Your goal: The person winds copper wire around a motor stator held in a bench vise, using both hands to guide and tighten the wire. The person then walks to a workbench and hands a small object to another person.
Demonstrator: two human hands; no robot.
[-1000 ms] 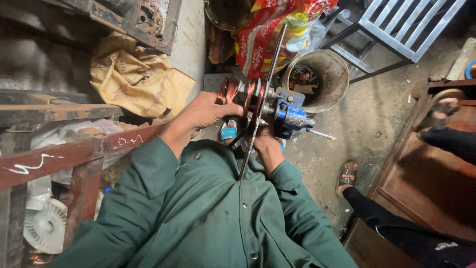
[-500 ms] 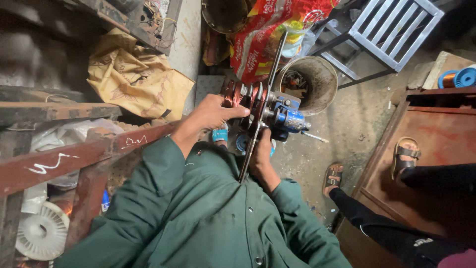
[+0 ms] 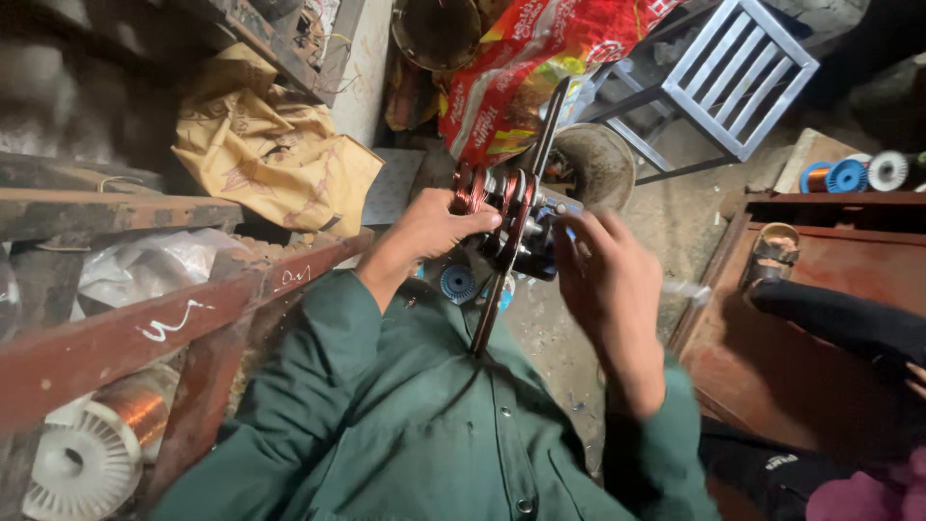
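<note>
1. At the far left we see a white spool of copper wire under a rusty red metal frame, with a crumpled yellow bag lying behind it.
2. Our left hand is closed around the left end of the winding device, fingers curled over its copper-coloured coil.
3. The winding device sits between both hands, held up in front of our green shirt. It looks like a stack of reddish discs on a dark body, with a bluish part at its right side.
4. A long thin metal rod crosses the device diagonally, from near the red printed bag down toward the shirt.
5. Our right hand rests on the device's right side, fingers loosely bent; it is blurred, so we cannot tell whether it grips.
6. Further right stand a round metal pot, a grey slatted chair, and a brown wooden table with small wire spools.
</note>
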